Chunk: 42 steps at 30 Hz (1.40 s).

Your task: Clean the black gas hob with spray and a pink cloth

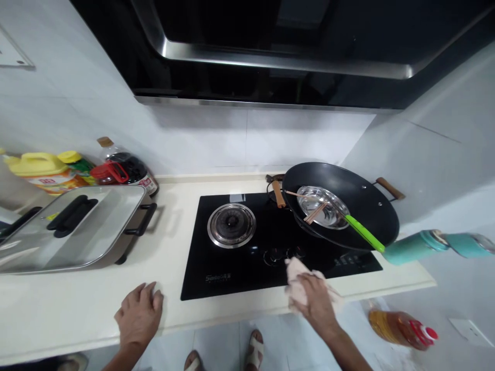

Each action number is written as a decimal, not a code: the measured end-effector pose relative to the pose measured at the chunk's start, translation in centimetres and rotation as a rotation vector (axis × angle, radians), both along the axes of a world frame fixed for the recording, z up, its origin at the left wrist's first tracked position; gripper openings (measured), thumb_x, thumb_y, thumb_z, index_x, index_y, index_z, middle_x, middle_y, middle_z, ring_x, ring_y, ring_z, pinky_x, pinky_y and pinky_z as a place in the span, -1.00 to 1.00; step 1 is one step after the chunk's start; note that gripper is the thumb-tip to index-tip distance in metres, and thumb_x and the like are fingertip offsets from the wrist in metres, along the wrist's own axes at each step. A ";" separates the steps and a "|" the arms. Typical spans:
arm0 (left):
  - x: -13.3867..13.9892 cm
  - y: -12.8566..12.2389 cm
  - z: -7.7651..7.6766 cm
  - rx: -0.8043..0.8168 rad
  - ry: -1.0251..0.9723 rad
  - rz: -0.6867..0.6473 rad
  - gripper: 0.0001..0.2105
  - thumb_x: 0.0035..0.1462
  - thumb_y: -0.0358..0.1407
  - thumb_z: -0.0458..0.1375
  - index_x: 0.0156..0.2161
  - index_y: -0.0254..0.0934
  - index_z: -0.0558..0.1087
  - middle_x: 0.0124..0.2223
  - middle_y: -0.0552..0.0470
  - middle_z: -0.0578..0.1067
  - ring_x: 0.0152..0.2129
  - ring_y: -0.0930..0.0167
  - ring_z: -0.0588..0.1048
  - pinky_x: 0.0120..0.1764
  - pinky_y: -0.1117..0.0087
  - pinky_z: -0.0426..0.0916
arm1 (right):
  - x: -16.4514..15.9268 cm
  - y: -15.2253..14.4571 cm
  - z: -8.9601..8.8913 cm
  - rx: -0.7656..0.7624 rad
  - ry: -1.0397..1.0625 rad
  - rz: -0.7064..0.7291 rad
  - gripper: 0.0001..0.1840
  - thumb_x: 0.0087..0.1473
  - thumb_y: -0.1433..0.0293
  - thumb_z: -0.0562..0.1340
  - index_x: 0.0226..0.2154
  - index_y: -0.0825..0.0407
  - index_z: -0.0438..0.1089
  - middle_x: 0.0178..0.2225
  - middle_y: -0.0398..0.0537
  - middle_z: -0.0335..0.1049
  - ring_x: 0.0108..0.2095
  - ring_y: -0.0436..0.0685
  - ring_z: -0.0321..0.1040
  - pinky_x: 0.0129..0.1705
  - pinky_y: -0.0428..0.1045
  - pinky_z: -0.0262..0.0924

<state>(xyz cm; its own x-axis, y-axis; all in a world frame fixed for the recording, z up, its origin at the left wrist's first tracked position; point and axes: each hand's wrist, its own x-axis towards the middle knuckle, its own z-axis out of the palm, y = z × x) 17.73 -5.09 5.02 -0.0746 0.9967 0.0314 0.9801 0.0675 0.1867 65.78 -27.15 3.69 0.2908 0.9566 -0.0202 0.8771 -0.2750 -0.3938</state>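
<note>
My right hand [317, 305] presses a pale pink cloth [296, 272] onto the front edge of the black glass cooktop [247, 270], just in front of the control knobs [275, 255]. The cloth bunches under the fingers and overlaps the cream countertop [170, 247]. To the left of the cooktop, my left hand [139, 315] rests on the counter with nothing in it, fingers loosely bent and slightly apart. The cooktop's left burner [232, 225] is bare, with a metal ring around it.
A black wok [371, 206] covers the right burner, holding a metal bowl [328, 219], chopsticks and a green-handled utensil [365, 233]. Left stands a lidded electric pan [112, 226], with bottles [133, 167] behind. A turquoise container [410, 247] and floor oil bottle [400, 328] are right. The range hood [270, 82] overhangs.
</note>
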 end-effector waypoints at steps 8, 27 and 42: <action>0.0 0.3 0.3 -0.041 -0.045 0.016 -0.50 0.35 -0.09 -0.16 0.16 -0.24 0.47 0.31 -0.28 0.36 0.30 0.03 0.27 0.26 -0.14 0.20 | 12.9 2.3 2.7 -0.266 -0.031 -0.724 -0.20 0.25 -0.13 0.03 0.23 0.16 0.21 0.09 0.37 0.45 0.03 0.45 0.48 0.07 0.24 0.34; -0.7 -0.2 -1.3 0.049 -0.007 -0.015 -0.57 0.39 -0.16 -0.13 0.13 -0.20 0.49 0.26 -0.22 0.41 0.21 0.10 0.34 0.20 -0.02 0.23 | 7.6 16.9 4.1 -0.199 -0.023 -0.058 -0.19 0.00 0.21 0.37 0.30 -0.06 0.25 0.25 0.05 0.35 0.25 0.28 0.30 0.30 0.09 0.10; -0.4 -0.6 -1.0 0.078 0.054 -0.039 -0.59 0.40 -0.19 -0.11 0.12 -0.23 0.50 0.23 -0.22 0.44 0.20 0.11 0.34 0.16 0.02 0.26 | 2.1 24.8 5.5 -0.290 -0.041 0.092 -0.22 0.08 0.15 0.36 0.32 -0.09 0.26 0.48 0.08 -0.02 0.46 0.36 -0.14 0.42 0.29 -0.19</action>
<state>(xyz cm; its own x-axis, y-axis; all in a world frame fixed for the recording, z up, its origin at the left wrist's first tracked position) 17.34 -5.71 4.07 -0.0315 0.9932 0.1118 0.9905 0.0161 0.1365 67.83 -2.36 9.15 0.2092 0.9350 -0.2864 0.9171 -0.2893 -0.2744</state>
